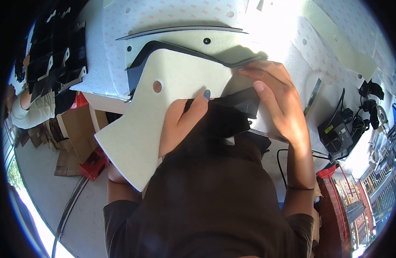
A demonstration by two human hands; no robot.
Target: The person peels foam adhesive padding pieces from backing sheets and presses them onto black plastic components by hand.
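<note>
**Boomerang-shaped felt pad, held at its inner bend**

We locate the cream felt pad (152, 112) at the center, raised at the near side of the worktop (92, 51). Its broad end reaches left and near, past the tabletop, in front of the left forearm; the other arm of the pad runs right toward the right hand (281, 99).

Left hand (174, 131): gripping the pad at the inner bend, thumb on the face, the other fingers mostly hidden below. Right hand: thumb apart from the fingers, fingertips by the pad's right end; we cannot tell whether they pinch anything thin.

Handling, our estimate: light, soft-faced, bendable, yet stiff enough that the broad end holds out fairly flat. The matte nap should resist slipping. We judge breakage unlikely; creasing at the narrow bend, or tearing near the round hole (158, 87), seems the likelier damage.

Hold points, our preference: the inner bend for control, plus the outer edge of the broad end to stop droop. We would keep fingertips off the hole.

Surroundings: a black sheet (140, 69) shows just beyond the pad, dark folded material (226, 116) lies between the hands, and a cream strip (176, 41) sits farther off.
</note>
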